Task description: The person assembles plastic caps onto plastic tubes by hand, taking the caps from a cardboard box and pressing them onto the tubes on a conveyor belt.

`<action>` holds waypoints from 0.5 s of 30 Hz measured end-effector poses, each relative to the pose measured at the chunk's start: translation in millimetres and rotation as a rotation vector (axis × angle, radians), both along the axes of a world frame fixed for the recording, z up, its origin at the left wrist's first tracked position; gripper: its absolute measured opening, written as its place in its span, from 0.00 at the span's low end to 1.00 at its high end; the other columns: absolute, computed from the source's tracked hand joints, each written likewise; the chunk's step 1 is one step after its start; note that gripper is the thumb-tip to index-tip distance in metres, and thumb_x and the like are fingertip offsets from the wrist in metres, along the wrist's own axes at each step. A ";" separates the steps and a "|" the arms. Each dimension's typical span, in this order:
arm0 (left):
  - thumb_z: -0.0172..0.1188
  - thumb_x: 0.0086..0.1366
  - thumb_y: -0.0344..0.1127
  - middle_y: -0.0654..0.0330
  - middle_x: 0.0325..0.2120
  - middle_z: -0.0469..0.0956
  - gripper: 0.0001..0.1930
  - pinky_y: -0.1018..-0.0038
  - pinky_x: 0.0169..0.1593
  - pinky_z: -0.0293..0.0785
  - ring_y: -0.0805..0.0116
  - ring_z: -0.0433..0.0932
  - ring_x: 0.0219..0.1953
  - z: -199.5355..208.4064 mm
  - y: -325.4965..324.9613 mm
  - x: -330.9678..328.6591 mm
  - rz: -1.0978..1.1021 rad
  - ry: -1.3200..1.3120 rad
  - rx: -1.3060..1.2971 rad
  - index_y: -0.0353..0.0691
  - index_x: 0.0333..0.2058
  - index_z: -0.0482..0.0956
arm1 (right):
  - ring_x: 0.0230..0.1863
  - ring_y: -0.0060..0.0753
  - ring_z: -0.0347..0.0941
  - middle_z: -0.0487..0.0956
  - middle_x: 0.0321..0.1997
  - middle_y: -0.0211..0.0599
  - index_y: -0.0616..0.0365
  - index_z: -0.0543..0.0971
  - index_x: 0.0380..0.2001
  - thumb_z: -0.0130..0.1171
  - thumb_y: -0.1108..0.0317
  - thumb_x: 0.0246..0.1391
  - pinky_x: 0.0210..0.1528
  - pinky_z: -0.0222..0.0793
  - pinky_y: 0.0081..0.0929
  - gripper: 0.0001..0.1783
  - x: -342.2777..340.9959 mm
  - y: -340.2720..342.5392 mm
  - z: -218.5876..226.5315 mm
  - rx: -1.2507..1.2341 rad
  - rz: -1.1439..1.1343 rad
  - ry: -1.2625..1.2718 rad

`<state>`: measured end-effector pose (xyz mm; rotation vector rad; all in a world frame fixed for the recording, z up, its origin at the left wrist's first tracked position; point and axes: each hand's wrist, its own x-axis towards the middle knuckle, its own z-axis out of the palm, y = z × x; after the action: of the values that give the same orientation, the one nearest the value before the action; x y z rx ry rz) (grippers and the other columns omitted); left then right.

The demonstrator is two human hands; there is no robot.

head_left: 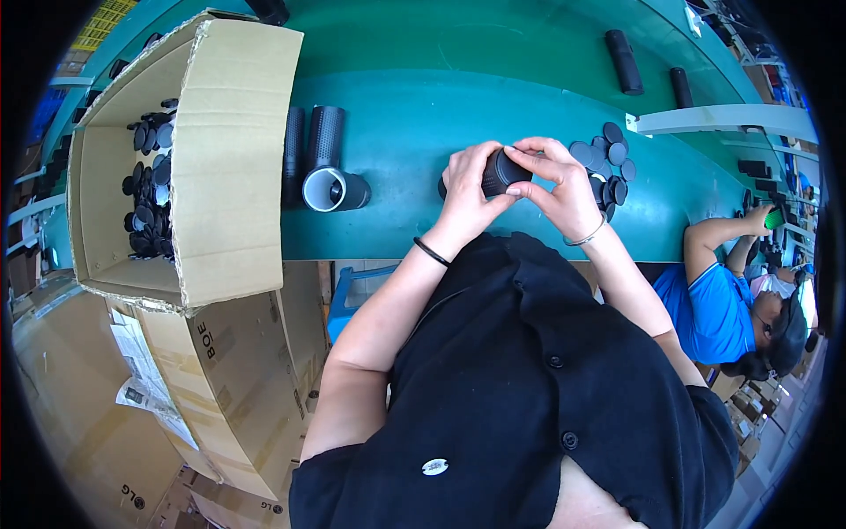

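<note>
Above the green table, both my hands are closed round a black cylinder (504,173) with a ridged side and a round end facing right. My left hand (465,192) wraps its body from the left. With thumb and fingers, my right hand (564,187) grips the rim of the round end. The cylinder's far part is mostly hidden by my left hand. Just right of my right hand lies a loose pile of black round discs (597,155). Left of my hands, a short tube (352,191) with a pale inside lies by a black dotted tube (326,132).
At the left, an open cardboard box (233,159) holds many more discs (152,189), above other cartons (238,370). Black tubes (624,62) stand on the far side of the green table (397,115). A grey metal bar (723,120) crosses at right, near a co-worker in blue (718,309).
</note>
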<state>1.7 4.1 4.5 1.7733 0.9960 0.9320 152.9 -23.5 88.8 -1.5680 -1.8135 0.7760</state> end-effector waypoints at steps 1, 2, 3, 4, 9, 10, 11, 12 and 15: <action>0.70 0.43 0.38 0.56 0.46 0.71 0.33 0.59 0.52 0.62 0.53 0.67 0.49 -1.1 -0.9 0.7 0.021 -0.005 0.023 0.44 0.50 0.67 | 0.48 0.38 0.71 0.75 0.47 0.38 0.55 0.79 0.47 0.68 0.73 0.37 0.51 0.68 0.30 0.27 -0.7 -0.6 -0.7 0.001 -0.013 0.011; 0.71 0.43 0.39 0.57 0.45 0.72 0.33 0.59 0.51 0.61 0.53 0.68 0.48 -1.9 -1.7 1.1 0.043 -0.010 0.045 0.44 0.49 0.68 | 0.48 0.38 0.71 0.75 0.47 0.38 0.55 0.79 0.47 0.68 0.73 0.37 0.51 0.68 0.30 0.27 -1.0 -1.3 -1.0 -0.001 -0.012 0.010; 0.71 0.43 0.39 0.57 0.45 0.72 0.33 0.59 0.51 0.61 0.53 0.68 0.48 -1.8 -2.1 1.4 0.045 -0.011 0.044 0.44 0.49 0.68 | 0.48 0.38 0.71 0.75 0.47 0.39 0.55 0.79 0.47 0.68 0.73 0.37 0.51 0.68 0.30 0.26 -1.0 -2.0 -1.2 -0.002 -0.030 0.022; 0.70 0.43 0.38 0.57 0.46 0.71 0.33 0.59 0.52 0.62 0.52 0.67 0.49 -1.3 -2.4 1.7 0.040 -0.001 0.042 0.44 0.50 0.68 | 0.48 0.38 0.71 0.75 0.47 0.39 0.55 0.79 0.46 0.68 0.73 0.37 0.51 0.68 0.30 0.26 -0.9 -2.7 -1.4 -0.004 -0.049 0.034; 0.68 0.44 0.35 0.55 0.47 0.71 0.32 0.59 0.54 0.62 0.51 0.67 0.51 0.1 -3.9 2.5 0.046 0.020 0.048 0.43 0.51 0.66 | 0.47 0.39 0.71 0.75 0.46 0.40 0.54 0.80 0.46 0.69 0.73 0.37 0.50 0.69 0.30 0.26 -5.2 -3.7 -4.1 0.003 -0.083 0.023; 0.68 0.44 0.35 0.55 0.47 0.71 0.32 0.59 0.54 0.62 0.51 0.67 0.51 0.2 -4.3 2.7 0.053 0.021 0.053 0.43 0.51 0.66 | 0.47 0.39 0.71 0.75 0.46 0.40 0.54 0.80 0.46 0.69 0.73 0.37 0.50 0.69 0.30 0.26 -5.2 -3.6 -3.9 0.002 -0.082 0.022; 0.68 0.44 0.35 0.55 0.47 0.71 0.32 0.59 0.54 0.62 0.51 0.67 0.51 0.4 -4.5 3.0 0.054 0.021 0.051 0.43 0.51 0.66 | 0.47 0.39 0.71 0.74 0.46 0.40 0.54 0.80 0.46 0.69 0.73 0.37 0.49 0.69 0.30 0.26 -4.9 -3.2 -3.2 0.000 -0.077 -0.009; 0.67 0.44 0.35 0.55 0.47 0.70 0.32 0.59 0.54 0.62 0.51 0.66 0.51 0.5 -4.6 3.6 0.053 0.031 0.052 0.43 0.51 0.66 | 0.46 0.40 0.71 0.74 0.45 0.40 0.54 0.80 0.46 0.69 0.73 0.37 0.49 0.69 0.30 0.26 -4.6 -2.7 -2.1 -0.002 -0.071 -0.041; 0.67 0.44 0.35 0.54 0.47 0.70 0.33 0.58 0.54 0.61 0.51 0.66 0.51 -0.4 -6.2 5.4 0.055 0.052 0.051 0.43 0.51 0.66 | 0.45 0.40 0.71 0.74 0.44 0.40 0.54 0.80 0.45 0.69 0.72 0.37 0.48 0.69 0.30 0.26 -5.6 -1.0 3.4 -0.018 -0.054 -0.083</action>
<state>7.1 -2.1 4.2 1.8281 1.0674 0.9575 147.3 -24.5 92.2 -1.6763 -1.8188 0.7142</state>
